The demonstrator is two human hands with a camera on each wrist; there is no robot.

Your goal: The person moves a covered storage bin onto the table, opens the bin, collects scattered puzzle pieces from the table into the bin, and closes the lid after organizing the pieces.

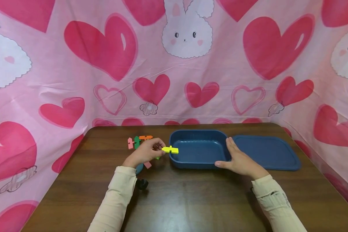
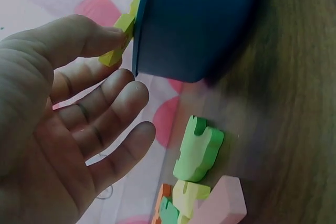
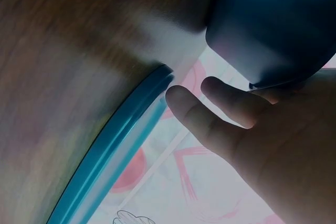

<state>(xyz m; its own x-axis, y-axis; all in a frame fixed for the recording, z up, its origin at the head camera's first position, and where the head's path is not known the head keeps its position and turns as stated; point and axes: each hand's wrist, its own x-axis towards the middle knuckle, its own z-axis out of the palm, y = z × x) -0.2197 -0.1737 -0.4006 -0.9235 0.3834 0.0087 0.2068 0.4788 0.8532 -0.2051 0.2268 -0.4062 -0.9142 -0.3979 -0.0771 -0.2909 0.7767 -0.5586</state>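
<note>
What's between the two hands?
In the head view: the yellow piece, pinched by the left hand, then the blue container, which the right hand touches.

Box (image 1: 200,154) on tbl (image 1: 197,201), 1 pc (image 1: 175,150) at its L end, other pcs (image 1: 137,141) L, lid (image 1: 268,153) R, cloth (image 1: 179,69) behind.

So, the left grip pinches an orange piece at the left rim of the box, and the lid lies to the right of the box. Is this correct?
Only the colour is wrong: the head view shows a yellow piece, not an orange one. The left grip pinches it at the box's left rim, and the lid lies to the right.
</note>
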